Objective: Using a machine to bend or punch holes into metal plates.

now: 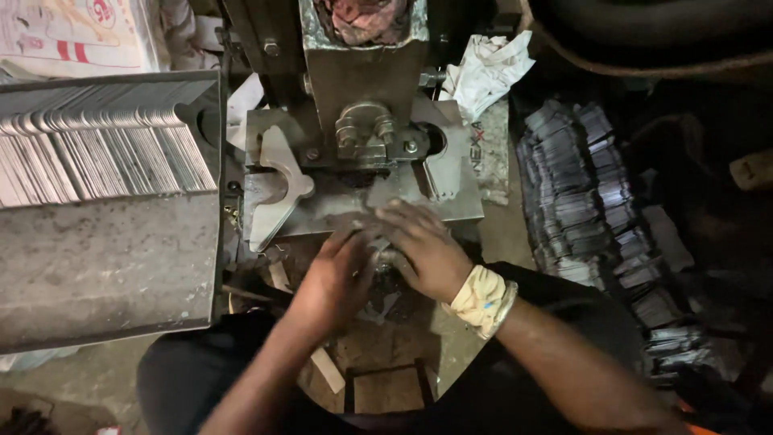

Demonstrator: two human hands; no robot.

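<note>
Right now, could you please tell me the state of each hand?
Left hand: at the press bed, grip cannot be told.
Right hand: fingers curled there, holding cannot be told.

white red-printed package [76,34], top left

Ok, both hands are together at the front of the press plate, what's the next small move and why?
Probably draw both hands back toward the body. The left hand and right hand sit at the front edge of the press plate, just below the ram; whatever they hold is blurred.
</note>
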